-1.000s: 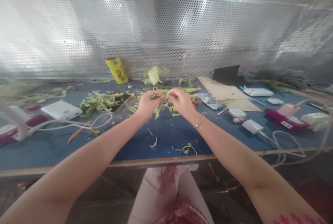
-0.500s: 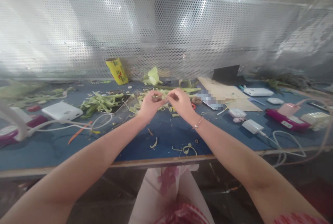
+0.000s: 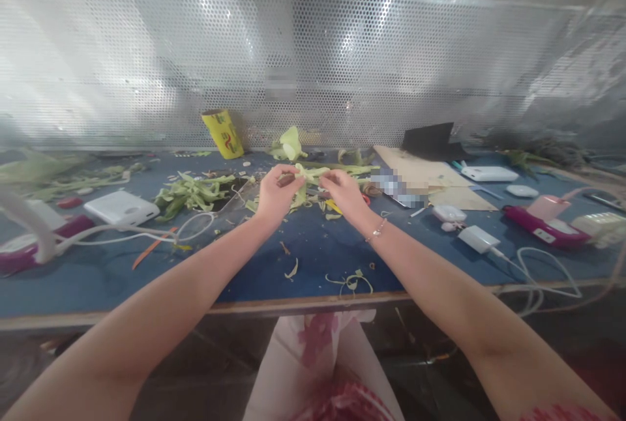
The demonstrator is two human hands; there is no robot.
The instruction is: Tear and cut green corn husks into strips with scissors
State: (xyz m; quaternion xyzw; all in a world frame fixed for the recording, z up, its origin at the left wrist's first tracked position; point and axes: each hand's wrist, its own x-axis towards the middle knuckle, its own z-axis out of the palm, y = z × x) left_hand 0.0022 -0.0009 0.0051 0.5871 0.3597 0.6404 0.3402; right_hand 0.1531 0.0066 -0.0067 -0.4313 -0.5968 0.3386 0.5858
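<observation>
Over the middle of the table, my left hand [image 3: 278, 194] is closed, with thumb and fingers pinching a pale green vegetable stalk [image 3: 304, 174]. My right hand [image 3: 346, 196], wearing a thin bracelet, is just to the right. Its thumb and fingers are pinched together near the stalk's right side; what lies between them is too small to make out. Loose green pieces and trimmings lie beneath and behind both hands. To the left is a heap of green stalks [image 3: 193, 196]. Something yellow [image 3: 334, 206] lies under my right hand.
A white power bank [image 3: 121, 208] and cable lie left. At right are a phone [image 3: 398, 188], brown card [image 3: 440, 176], a white charger [image 3: 478, 238] and a magenta power strip [image 3: 545, 225]. A yellow roll [image 3: 222, 134] leans by the perforated metal screen [image 3: 313, 49].
My hands, whose fingertips were together, have moved slightly apart. More of the pale green stalk now shows between them. The view has shifted slightly.
</observation>
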